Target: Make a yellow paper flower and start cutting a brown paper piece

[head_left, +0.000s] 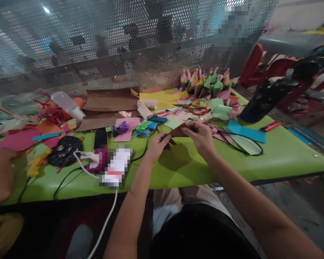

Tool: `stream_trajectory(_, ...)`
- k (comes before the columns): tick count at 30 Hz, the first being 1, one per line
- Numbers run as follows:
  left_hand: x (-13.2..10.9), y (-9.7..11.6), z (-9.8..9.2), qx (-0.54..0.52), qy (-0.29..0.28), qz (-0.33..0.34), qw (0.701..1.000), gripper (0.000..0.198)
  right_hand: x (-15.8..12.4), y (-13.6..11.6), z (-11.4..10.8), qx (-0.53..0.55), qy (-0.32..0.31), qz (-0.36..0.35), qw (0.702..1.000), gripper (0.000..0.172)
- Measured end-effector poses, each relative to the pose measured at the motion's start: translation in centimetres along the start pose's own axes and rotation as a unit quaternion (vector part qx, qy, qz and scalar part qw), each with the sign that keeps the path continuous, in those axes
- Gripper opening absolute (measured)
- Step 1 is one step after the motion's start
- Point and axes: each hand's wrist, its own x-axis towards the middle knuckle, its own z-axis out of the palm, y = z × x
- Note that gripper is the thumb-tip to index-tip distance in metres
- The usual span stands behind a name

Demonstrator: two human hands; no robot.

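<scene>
A small piece of brown paper (178, 131) is held up between my two hands over the front of the green table. My left hand (160, 144) pinches its left end between thumb and fingers. On the other end, my right hand (199, 135) grips the paper with the thumb on its near face. Just beyond my hands lie light green and pink paper scraps (175, 123). To the left of my left hand are small blue and green wrapped bundles (144, 126).
A phone (117, 167) on a white cable lies at the front left, near a black round tray (66, 150) and a yellow glue gun (38, 163). Paper cones (205, 82) stand at the back, behind scissors (197, 109). A dark bottle (264, 99) stands right. Another person's arm (0, 176) reaches in left.
</scene>
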Motion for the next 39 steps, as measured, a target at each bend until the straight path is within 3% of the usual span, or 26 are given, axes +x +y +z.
stream_trajectory(7, -0.03, 0.06, 0.05, 0.018, 0.03, 0.036, 0.999, 0.04, -0.06, -0.01, 0.06, 0.045, 0.012, 0.026, 0.999, 0.019)
stream_trajectory(17, 0.19, -0.25, 0.01, -0.022, 0.023, 0.013, 0.999, 0.043, -0.02, 0.0, -0.19, 0.054, 0.027, 0.024, 0.998, 0.022)
stream_trajectory(29, 0.09, -0.14, -0.17, -0.026, 0.037, 0.033, 0.998, 0.046, -0.08, -0.05, -0.02, 0.063, 0.026, 0.025, 0.997, 0.025)
stream_trajectory(39, -0.01, 0.04, -0.12, 0.039, 0.028, 0.037, 0.998, 0.036, -0.07, -0.1, 0.0, 0.037, 0.024, 0.002, 0.999, 0.028)
